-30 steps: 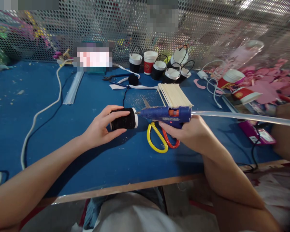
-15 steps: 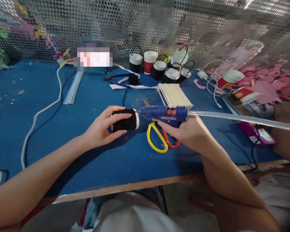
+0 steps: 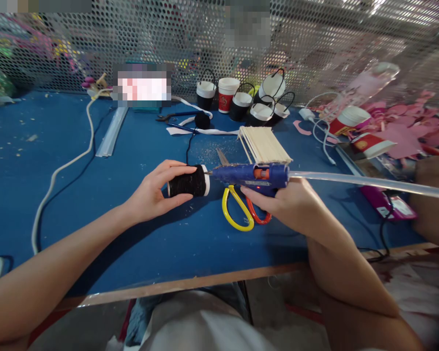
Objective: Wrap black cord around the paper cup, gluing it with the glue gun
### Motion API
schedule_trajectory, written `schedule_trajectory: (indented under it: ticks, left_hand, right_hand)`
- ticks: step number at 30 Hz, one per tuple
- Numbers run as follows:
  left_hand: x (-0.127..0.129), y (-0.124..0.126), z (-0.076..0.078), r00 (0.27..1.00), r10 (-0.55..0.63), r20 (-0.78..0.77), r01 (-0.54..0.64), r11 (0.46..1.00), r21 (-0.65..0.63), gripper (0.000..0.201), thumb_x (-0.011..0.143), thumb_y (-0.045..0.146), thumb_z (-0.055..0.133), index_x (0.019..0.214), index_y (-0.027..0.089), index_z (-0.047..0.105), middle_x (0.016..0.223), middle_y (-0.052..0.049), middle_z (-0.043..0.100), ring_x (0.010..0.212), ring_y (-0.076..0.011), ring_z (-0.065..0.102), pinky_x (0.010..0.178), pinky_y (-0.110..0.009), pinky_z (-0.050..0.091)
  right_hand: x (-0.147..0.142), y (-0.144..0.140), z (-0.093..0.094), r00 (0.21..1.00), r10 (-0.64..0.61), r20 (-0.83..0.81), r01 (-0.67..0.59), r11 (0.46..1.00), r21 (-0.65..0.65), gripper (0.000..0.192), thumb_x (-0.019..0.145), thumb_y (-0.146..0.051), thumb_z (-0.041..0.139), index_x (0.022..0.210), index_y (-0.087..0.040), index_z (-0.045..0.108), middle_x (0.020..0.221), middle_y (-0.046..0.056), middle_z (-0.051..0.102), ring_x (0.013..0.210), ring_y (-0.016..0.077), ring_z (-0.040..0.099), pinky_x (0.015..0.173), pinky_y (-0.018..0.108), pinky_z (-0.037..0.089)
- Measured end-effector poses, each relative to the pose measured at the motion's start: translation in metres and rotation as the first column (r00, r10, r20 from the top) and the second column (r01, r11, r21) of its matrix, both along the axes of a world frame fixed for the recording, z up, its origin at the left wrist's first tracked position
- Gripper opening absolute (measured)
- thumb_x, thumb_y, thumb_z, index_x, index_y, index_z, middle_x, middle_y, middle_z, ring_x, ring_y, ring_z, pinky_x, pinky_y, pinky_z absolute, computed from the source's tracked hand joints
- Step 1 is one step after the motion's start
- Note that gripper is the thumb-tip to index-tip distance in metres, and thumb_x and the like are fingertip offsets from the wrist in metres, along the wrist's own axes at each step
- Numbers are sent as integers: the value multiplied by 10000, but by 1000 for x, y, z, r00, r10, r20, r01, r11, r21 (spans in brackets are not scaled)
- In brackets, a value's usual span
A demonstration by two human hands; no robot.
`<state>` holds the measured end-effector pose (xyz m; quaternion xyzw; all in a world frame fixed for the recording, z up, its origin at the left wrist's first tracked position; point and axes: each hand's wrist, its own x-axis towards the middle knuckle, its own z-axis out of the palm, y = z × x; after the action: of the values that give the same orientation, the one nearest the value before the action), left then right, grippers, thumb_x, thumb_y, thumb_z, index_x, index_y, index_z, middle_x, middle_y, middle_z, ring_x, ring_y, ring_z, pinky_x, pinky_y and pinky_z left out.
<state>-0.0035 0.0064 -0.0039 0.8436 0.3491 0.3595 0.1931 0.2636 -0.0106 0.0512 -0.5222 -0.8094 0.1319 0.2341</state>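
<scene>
My left hand point(image 3: 163, 190) is closed around a paper cup point(image 3: 188, 182) wrapped in black yarn, which lies on its side with its white rim to the right. In my right hand point(image 3: 290, 202) is a blue hot glue gun point(image 3: 250, 174), its nozzle pointing left at the cup's rim end; whether the tip touches is hard to tell. A long clear glue stick point(image 3: 369, 182) runs out of the gun's back to the right. Below the gun lie scissors point(image 3: 237, 214) with one yellow and one red handle. A black strand leads from the cup to a yarn ball point(image 3: 202, 120).
Several black-wrapped cups with handles point(image 3: 241, 105) and a red paper cup point(image 3: 227, 95) stand at the back. Nearby are wooden sticks point(image 3: 265, 145), pliers point(image 3: 171, 117) and clear glue sticks point(image 3: 111, 131). A white cable point(image 3: 58, 175) crosses the left. Another person's arm point(image 3: 433, 200) shows at right.
The fingers of my left hand have shifted back on the cup, uncovering more black yarn. The glue gun has moved very slightly right and down.
</scene>
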Motion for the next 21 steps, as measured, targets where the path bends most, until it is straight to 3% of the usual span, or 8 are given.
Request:
schedule_trajectory:
  ticks: [8, 14, 18, 21]
  left_hand:
    - [0, 2, -1, 999, 6, 41, -5, 999, -32, 428, 790, 257, 638, 1193, 192, 512, 1136, -104, 567, 1052, -205, 527, 886, -353, 452]
    - [0, 1, 0, 1000, 2, 30, -1, 999, -33, 435, 784, 274, 644, 1192, 195, 514, 1135, -100, 571, 1054, -206, 526, 884, -348, 450]
    - [0, 1, -1, 999, 31, 33, -30, 998, -46, 431, 781, 274, 645, 1186, 196, 519, 1131, -96, 575, 1038, -205, 537, 878, -348, 455]
    - [0, 1, -1, 999, 30, 28, -29, 999, -40, 427, 785, 274, 640, 1186, 196, 517, 1125, -95, 579, 1034, -202, 538, 873, -347, 457]
  right_hand:
    - [3, 0, 7, 977, 150, 152, -167, 980, 105, 192, 790, -294, 492, 731, -212, 656, 544, 46, 543, 514, 165, 486, 493, 300, 405]
    - [3, -2, 2, 987, 121, 103, -138, 973, 183, 266, 824, -304, 438, 757, -164, 654, 478, 10, 498, 429, 119, 427, 416, 254, 344]
    - [3, -3, 6, 971, 167, 170, -192, 970, 147, 251, 828, -275, 443, 728, -172, 648, 391, -27, 399, 350, 94, 320, 375, 249, 276]
    - [3, -3, 8, 968, 164, 190, -198, 963, 181, 244, 819, -273, 447, 724, -183, 652, 406, -18, 390, 381, 105, 342, 391, 255, 275]
